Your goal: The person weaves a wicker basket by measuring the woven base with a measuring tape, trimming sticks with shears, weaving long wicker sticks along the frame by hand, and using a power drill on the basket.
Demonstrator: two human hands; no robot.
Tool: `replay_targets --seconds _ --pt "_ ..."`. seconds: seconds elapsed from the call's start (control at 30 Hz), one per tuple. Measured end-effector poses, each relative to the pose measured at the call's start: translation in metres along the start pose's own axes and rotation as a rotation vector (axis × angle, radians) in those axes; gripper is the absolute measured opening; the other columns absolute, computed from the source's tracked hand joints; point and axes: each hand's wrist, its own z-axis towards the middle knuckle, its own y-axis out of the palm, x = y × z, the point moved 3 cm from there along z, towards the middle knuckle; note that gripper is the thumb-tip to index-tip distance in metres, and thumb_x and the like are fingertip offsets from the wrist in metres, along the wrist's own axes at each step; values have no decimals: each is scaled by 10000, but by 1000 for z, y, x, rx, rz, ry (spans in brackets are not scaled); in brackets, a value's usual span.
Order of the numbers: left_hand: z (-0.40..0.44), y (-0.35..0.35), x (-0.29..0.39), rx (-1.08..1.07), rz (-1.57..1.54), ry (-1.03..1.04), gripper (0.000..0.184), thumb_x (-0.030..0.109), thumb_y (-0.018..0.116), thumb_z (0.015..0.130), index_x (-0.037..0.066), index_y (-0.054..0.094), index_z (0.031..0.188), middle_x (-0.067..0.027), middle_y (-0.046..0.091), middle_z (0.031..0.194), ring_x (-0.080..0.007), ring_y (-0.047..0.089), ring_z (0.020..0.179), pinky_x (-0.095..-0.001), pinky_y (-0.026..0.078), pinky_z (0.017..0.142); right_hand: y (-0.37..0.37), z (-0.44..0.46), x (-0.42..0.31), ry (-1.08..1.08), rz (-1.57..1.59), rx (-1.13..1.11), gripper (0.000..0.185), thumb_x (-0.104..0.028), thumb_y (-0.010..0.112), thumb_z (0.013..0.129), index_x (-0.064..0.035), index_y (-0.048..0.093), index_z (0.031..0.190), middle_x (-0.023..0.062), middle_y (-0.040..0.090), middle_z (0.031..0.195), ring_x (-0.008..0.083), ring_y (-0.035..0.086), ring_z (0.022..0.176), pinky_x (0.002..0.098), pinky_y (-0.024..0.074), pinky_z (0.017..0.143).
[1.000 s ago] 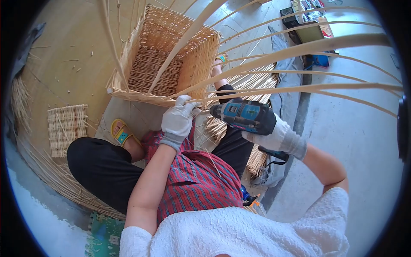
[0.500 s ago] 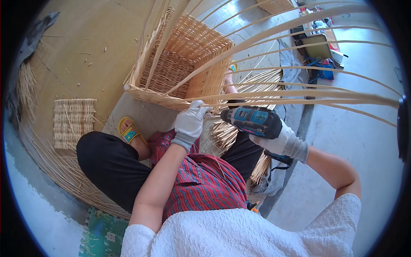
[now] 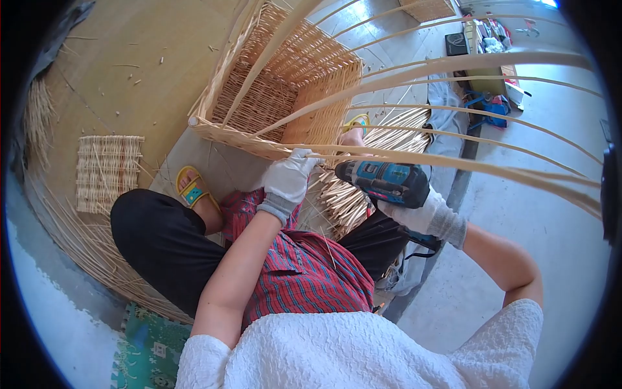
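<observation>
A half-woven wicker basket (image 3: 328,111) lies tilted in front of my legs, its inside facing up and long pale canes (image 3: 382,83) fanning out to the right. My left hand (image 3: 287,178), in a white glove, is closed on the basket's near right corner, at the rim. My right hand (image 3: 418,212), also gloved, grips a blue and black cordless drill (image 3: 383,181) by its handle. The drill's chuck points left toward the left hand and that corner. Whether a bit sits in the chuck, and whether it touches the basket, I cannot make out.
A bundle of cut canes (image 3: 343,201) lies beyond the drill. On the left are a small woven panel (image 3: 109,174) and long loose canes (image 3: 84,249). A blue bag (image 3: 490,110) and boxed items stand at the upper right. A green mat (image 3: 152,347) is at lower left.
The view has shifted slightly, and the long canes on the right sit lower and closer together near the drill. Both hands keep their holds on the basket corner and the drill.
</observation>
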Motion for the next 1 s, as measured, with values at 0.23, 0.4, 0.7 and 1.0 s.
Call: replay_targets --seconds 0.23,0.4,0.7,1.0 --pt "0 3 0 -43 -2 -22 215 196 563 911 217 707 1070 12 638 1108 -233 686 833 -390 566 727 -2 3 -4 -165 7 50 450 -150 720 816 -71 587 1239 163 641 1155 337 610 1071 402 504 929" --pt "5 -9 6 -2 -46 3 213 144 583 876 219 703 1036 -4 609 972 -229 665 817 -377 546 692 1 4 0 77 225 -27 346 -97 699 896 -80 603 1228 1 618 749 95 566 598 269 497 536" --pt "6 -6 7 -61 62 -25 195 221 550 907 251 684 1046 -20 586 1007 -235 680 846 -409 553 700 -63 -80 12 274 465 64 270 -180 739 891 -76 637 1119 -28 559 726 62 478 576 248 390 505" --pt "26 162 105 -372 -274 139 602 166 644 863 124 454 1433 -184 388 1503 -324 578 1209 -438 481 987 21 -150 77 225 799 336 380 -76 739 881 -82 625 1243 -21 620 807 58 553 659 250 475 551"
